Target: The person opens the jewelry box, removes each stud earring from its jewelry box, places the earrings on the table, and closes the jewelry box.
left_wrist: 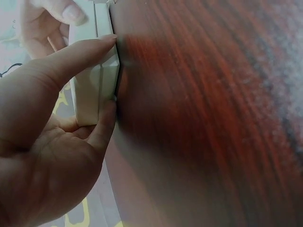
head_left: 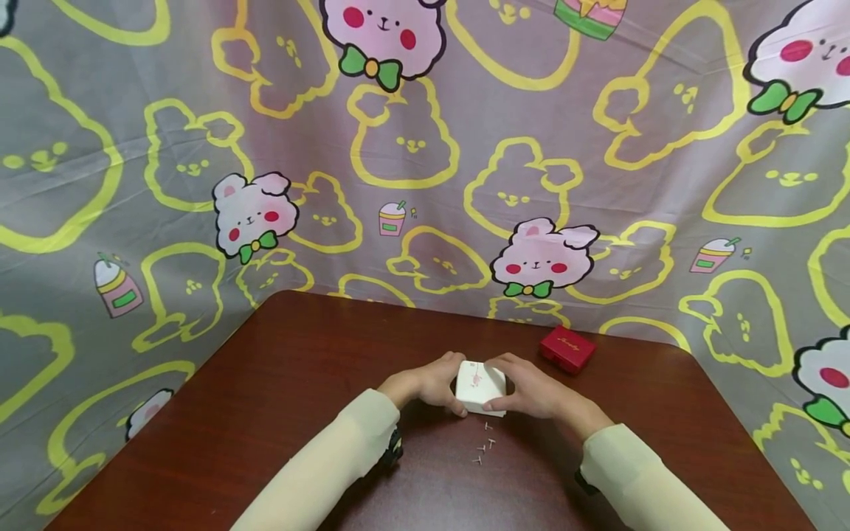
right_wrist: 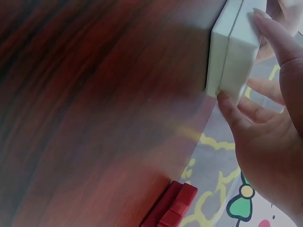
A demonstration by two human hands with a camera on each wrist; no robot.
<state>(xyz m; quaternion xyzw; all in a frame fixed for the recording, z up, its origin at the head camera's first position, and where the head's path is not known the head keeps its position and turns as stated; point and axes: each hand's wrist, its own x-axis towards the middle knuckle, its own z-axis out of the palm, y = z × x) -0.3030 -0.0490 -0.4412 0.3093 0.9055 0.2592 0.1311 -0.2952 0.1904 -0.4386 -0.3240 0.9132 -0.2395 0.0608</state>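
A white square box [head_left: 479, 391] with a small pink print on its top sits on the table between both hands. My left hand [head_left: 440, 383] grips its left side, thumb at the near corner and fingers farther back. On the opposite side my right hand [head_left: 534, 389] holds the box, thumb at the front and fingers over the far right corner. A thin seam between lid and base runs around the white box [left_wrist: 86, 94] in the left wrist view, and the right wrist view also shows it along the box [right_wrist: 239, 49]. The box's contents are hidden.
Several tiny pale T-shaped pieces [head_left: 491, 442] lie on the dark wooden table [head_left: 319, 354] just in front of the box. Behind the right hand stands a red box [head_left: 567, 349] with gold lettering. A cartoon-printed curtain [head_left: 425, 162] hangs along the table's back and sides.
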